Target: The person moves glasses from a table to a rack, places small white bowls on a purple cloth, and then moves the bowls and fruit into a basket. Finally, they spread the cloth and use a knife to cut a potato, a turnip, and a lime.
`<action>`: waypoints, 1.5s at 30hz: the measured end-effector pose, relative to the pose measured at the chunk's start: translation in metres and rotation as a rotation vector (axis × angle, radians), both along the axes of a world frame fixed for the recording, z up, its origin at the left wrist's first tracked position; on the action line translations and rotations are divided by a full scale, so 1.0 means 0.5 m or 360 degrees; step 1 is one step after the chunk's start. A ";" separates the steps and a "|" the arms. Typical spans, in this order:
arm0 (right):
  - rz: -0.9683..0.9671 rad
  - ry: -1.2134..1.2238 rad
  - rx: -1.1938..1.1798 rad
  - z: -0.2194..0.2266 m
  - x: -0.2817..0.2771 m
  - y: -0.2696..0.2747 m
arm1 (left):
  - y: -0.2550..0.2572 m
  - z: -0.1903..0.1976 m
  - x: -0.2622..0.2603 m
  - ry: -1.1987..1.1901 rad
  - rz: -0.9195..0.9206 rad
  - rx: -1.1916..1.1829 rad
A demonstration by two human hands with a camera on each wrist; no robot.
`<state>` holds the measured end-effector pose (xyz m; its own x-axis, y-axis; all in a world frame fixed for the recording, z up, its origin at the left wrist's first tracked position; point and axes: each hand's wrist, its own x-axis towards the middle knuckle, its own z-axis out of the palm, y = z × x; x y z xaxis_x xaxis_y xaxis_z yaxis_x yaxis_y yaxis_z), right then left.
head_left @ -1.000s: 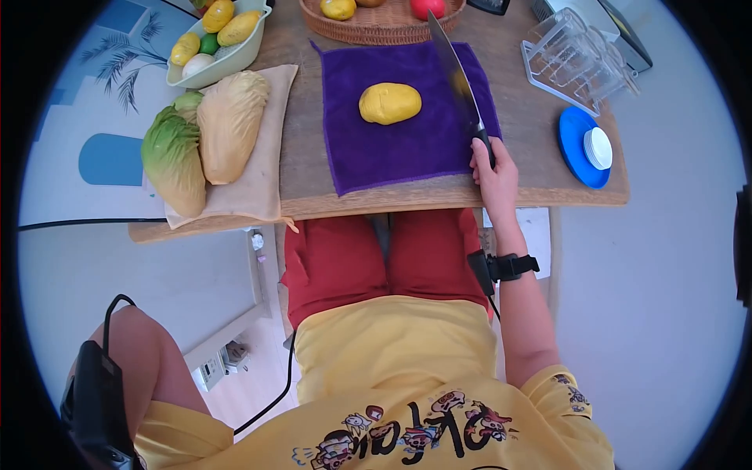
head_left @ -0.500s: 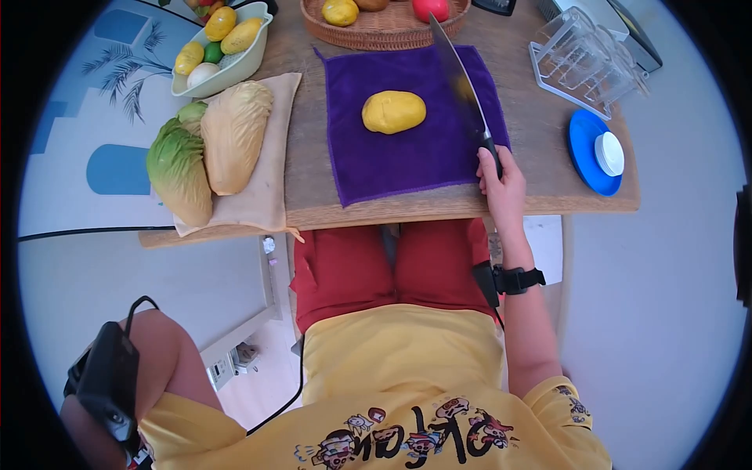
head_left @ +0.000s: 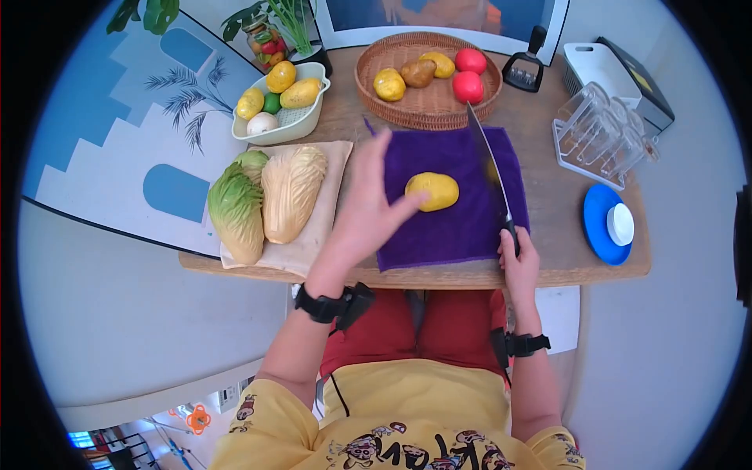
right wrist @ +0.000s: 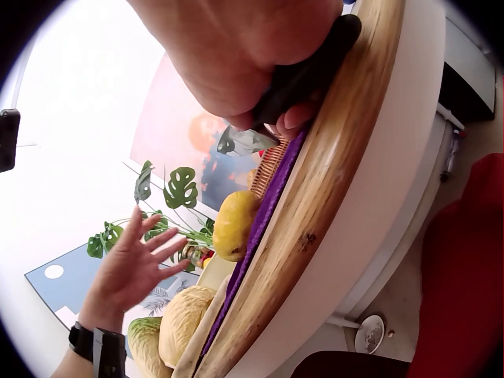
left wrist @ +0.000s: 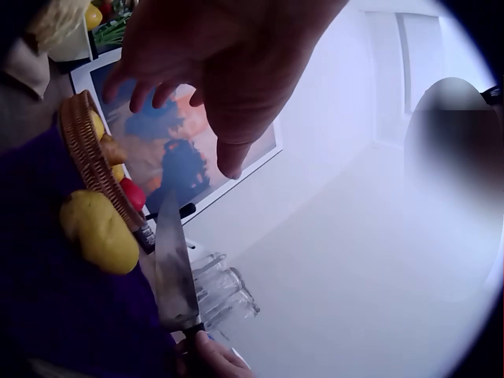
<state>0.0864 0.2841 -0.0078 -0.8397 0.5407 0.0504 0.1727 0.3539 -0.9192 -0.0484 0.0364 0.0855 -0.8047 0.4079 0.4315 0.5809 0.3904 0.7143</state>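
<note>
A yellow potato-like item (head_left: 432, 192) lies on a purple cloth (head_left: 446, 239). The left hand (head_left: 364, 205) is raised with fingers spread, left of the yellow item, and holds nothing; in the right wrist view a gap shows between this hand (right wrist: 130, 272) and the item (right wrist: 235, 226). At the cloth's right edge, the right hand (head_left: 521, 262) grips the black handle of a large knife (head_left: 489, 160), its blade pointing away from the person. The left wrist view shows the blade (left wrist: 175, 268) to the right of the yellow item (left wrist: 98, 232).
Two cabbages (head_left: 291, 196) lie on a beige cloth at left, below a pale green basket (head_left: 301, 125) of produce. A round wicker tray (head_left: 423, 119) stands behind the purple cloth. At right are a glass rack (head_left: 587, 168) and a blue plate (head_left: 595, 223) with white dishes.
The left hand has risen from beside the body to above the table. The head view has tilted up, showing more of the table's back. The right hand still grips the knife.
</note>
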 end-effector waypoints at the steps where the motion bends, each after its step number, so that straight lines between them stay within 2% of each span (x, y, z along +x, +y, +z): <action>1: 0.0000 -0.0007 -0.0005 0.002 -0.001 0.001 | 0.010 -0.022 0.000 -0.0095 -0.0097 -0.0141; 4: 0.0001 -0.0020 -0.0012 0.003 0.002 -0.002 | 0.025 -0.077 -0.003 -0.0236 -0.0179 -0.0286; 8: -0.0006 -0.0015 0.0065 -0.001 0.001 0.000 | 0.030 -0.115 -0.009 -0.0226 -0.0288 -0.0359; 13: -0.0009 -0.0031 0.0001 0.003 0.001 -0.005 | 0.048 -0.125 0.000 -0.0057 -0.0012 -0.0339; 17: -0.0019 0.0008 -0.0001 -0.001 -0.001 -0.004 | 0.051 -0.127 0.023 0.0153 -0.0008 -0.0277; 19: -0.0009 -0.0011 -0.0006 0.001 0.001 -0.004 | 0.048 -0.129 0.038 -0.0242 -0.0038 0.0128; 20: 0.0005 -0.0025 0.0006 0.004 0.003 -0.005 | 0.044 -0.147 0.034 -0.0255 -0.0025 0.0141; 22: -0.0003 -0.0008 -0.0070 0.011 0.000 -0.009 | 0.030 -0.194 0.015 -0.0854 -0.0318 0.0771; 26: 0.0012 -0.0029 -0.0208 0.020 -0.001 -0.011 | 0.021 -0.187 0.004 -0.1096 -0.0296 0.0931; 27: 0.0028 -0.0016 -0.0262 0.018 -0.002 -0.008 | 0.022 -0.199 0.002 -0.0976 -0.0192 0.0809; 28: 0.0040 0.0001 -0.0321 0.018 -0.002 -0.006 | 0.022 -0.202 0.003 -0.0976 -0.0189 0.0823; 30: 0.0055 -0.0022 -0.0314 0.025 -0.002 -0.005 | 0.020 -0.198 0.003 -0.0777 -0.0208 0.0555; 35: 0.0033 -0.0117 -0.0165 0.061 0.014 -0.039 | 0.018 -0.199 0.004 -0.0923 -0.0324 0.0772; 37: 0.0136 -0.0061 -0.0172 0.078 0.025 -0.058 | 0.016 -0.195 0.008 -0.0924 -0.0332 0.0814; 43: 0.0200 -0.0068 0.0011 0.095 0.026 -0.084 | 0.013 -0.185 0.006 -0.1000 -0.0384 0.0721; 45: 0.0184 -0.0075 0.0071 0.093 0.024 -0.089 | 0.012 -0.195 0.004 -0.0795 -0.0301 0.0581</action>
